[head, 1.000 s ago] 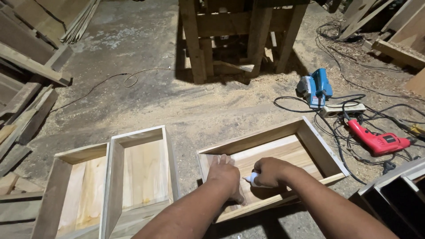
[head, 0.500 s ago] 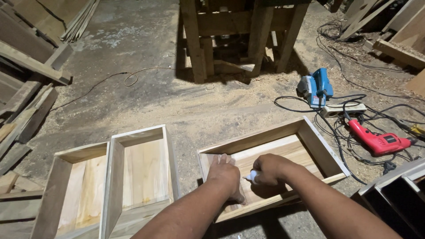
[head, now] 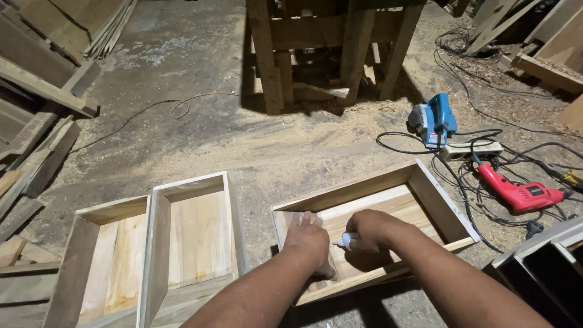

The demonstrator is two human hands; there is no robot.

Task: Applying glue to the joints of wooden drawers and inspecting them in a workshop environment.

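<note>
I see a shallow open wooden box (head: 388, 200) of pale planks lying flat on the sawdust-strewn floor, turned at an angle. Inside, near its left end, a small white tube (head: 346, 241) points its tip left, just above the box's bottom board.

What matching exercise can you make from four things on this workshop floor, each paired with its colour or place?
Things:
1. drill
2. planer
3. left hand
4. small tube

Descriptions:
A. blue, beside the power strip
B. white-tipped, held in the right hand
C. red, lying among black cables
D. pressed flat inside the open wooden box

Pairs: 1-C, 2-A, 3-D, 4-B
</note>
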